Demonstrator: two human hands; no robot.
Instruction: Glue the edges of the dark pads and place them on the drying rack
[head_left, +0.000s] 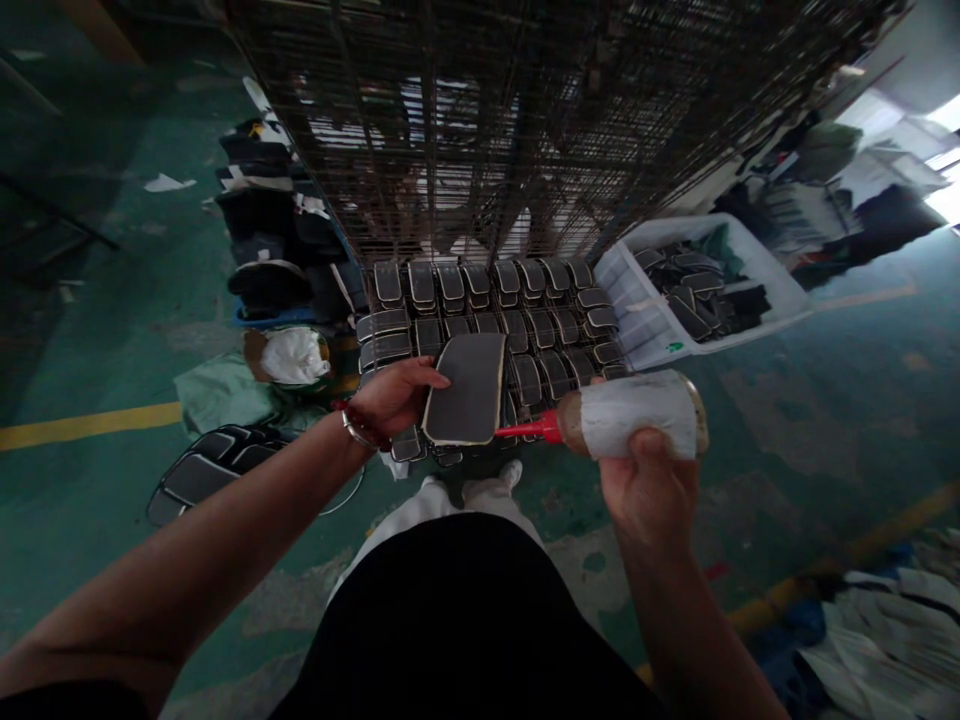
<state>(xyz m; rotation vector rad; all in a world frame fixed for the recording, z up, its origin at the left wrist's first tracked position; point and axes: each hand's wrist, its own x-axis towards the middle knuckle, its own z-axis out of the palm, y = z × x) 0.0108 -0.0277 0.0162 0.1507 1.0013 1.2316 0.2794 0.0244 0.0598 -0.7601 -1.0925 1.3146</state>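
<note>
My left hand grips a flat dark grey pad by its left edge, thumb on top. The pad has rounded corners and a pale, yellowish rim. In my right hand is a squeeze bottle wrapped in white, lying sideways with its red nozzle pointing left. The nozzle tip is at the pad's lower right corner; whether it touches the rim I cannot tell. Beneath the pad, rows of similar small dark pads with pale edges lie on a wire rack, partly covered by the held pad.
A tall wire rack rises ahead. To the right stands a white plastic bin holding loose dark pieces. Stacked black items, an open sack and larger dark pads sit on the left. White bundles lie at lower right.
</note>
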